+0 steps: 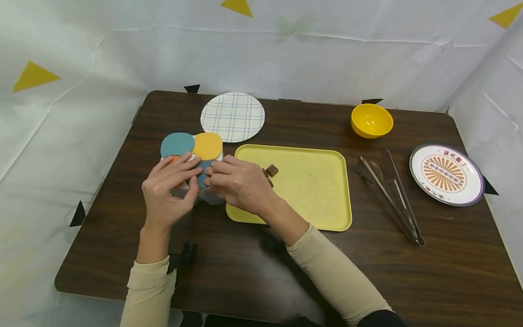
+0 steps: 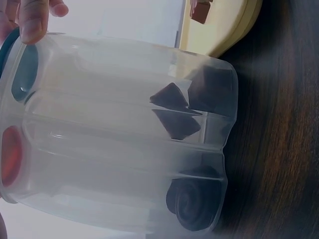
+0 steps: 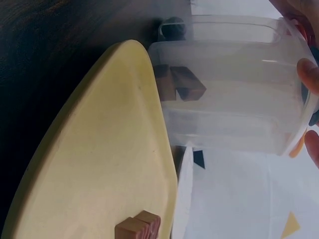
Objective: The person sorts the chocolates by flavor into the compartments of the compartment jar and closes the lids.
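A clear plastic storage container (image 2: 114, 124) stands upright on the table, topped by coloured lids. At its front right corner my right hand (image 1: 241, 181) has curled fingers and pinches the edge of the blue-grey lid (image 1: 204, 169). My left hand (image 1: 169, 190) rests on the lids with its fingers stretched over the orange lid (image 1: 175, 158), which they mostly cover. The teal lid (image 1: 177, 145) and yellow lid (image 1: 208, 146) lie behind. Inside, separate compartments hold brown chocolate pieces (image 2: 213, 89) and a dark spiral piece (image 2: 198, 203).
A yellow tray (image 1: 314, 190) touches or nearly touches the container's right side and carries several striped chocolates (image 1: 272, 170). Behind lies a checked plate (image 1: 233, 116). Toward the right are a yellow bowl (image 1: 371, 121), metal tongs (image 1: 392, 200) and a patterned plate (image 1: 446, 175).
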{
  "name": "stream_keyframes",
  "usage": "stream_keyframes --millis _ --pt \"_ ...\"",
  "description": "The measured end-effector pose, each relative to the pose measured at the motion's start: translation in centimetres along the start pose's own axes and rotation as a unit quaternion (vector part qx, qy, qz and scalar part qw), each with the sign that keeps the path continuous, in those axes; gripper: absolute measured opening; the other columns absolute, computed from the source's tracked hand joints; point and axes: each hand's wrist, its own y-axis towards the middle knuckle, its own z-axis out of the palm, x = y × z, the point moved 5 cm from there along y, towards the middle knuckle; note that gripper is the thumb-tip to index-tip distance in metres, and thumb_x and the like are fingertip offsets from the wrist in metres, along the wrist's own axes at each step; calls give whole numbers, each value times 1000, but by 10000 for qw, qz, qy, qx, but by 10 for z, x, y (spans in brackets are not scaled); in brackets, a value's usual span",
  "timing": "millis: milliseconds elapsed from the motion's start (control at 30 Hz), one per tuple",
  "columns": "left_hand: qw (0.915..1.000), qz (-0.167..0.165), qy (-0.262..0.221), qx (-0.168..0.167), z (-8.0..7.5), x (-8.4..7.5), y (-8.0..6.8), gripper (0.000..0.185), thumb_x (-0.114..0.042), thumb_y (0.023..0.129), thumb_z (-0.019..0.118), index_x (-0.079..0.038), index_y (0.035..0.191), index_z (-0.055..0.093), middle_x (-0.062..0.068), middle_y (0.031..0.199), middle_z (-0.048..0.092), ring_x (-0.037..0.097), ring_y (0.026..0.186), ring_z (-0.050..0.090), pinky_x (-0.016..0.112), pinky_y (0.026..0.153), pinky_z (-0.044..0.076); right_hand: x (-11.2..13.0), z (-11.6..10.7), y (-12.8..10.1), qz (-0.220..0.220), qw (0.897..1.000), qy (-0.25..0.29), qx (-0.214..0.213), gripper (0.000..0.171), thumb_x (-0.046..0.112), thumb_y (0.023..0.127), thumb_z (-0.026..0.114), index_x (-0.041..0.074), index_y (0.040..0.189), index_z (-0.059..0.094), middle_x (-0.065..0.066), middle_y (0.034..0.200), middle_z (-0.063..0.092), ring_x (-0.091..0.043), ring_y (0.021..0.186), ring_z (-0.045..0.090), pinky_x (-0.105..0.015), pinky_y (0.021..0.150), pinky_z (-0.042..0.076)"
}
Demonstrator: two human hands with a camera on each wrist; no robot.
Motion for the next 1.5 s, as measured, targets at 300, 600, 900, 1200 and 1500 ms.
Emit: stream_keyframes --millis 300,600,900,1200,1500 --pt "9999 -12 112 -15 0 1 -2 23 -17 84 62 -4 93 80 9 103 74 32 103 68 54 98 43 -1 0 -2 61 9998 188 13 12 21 87 76 15 97 76 3 104 69 -13 91 58 -21 82 50" --pt "9997 -117 170 120 0 1 -1 30 -28 79 67 -6 96 79 8 107 73 30 106 67 52 100 42 -11 -5 -8 243 9949 980 -11 23 22 85 76 11 105 77 -1 114 70 -13 110 61 -24 89 50" --pt "9966 -29 681 472 1 -6 3 47 -44 74 77 -7 103 78 8 108 73 28 110 65 50 100 42 -35 -3 -7 991 9907 932 92 33 5 94 60 9 126 67 -5 137 57 -15 126 53 -23 86 50" --pt "9924 -14 1175 372 11 -13 6 47 -42 72 80 -7 102 78 10 107 72 30 105 64 49 96 44 -50 13 0 848 9855 420 1407 66 -13 88 42 11 150 42 -5 158 33 -20 148 18 -30 115 24" --pt "9847 -39 1691 424 14 -16 6 41 -40 76 63 -6 94 77 12 103 69 33 93 64 50 81 52 -55 17 6 683 9856 233 1529 70 -13 86 43 15 150 42 -5 155 37 -20 147 22 -37 106 39"
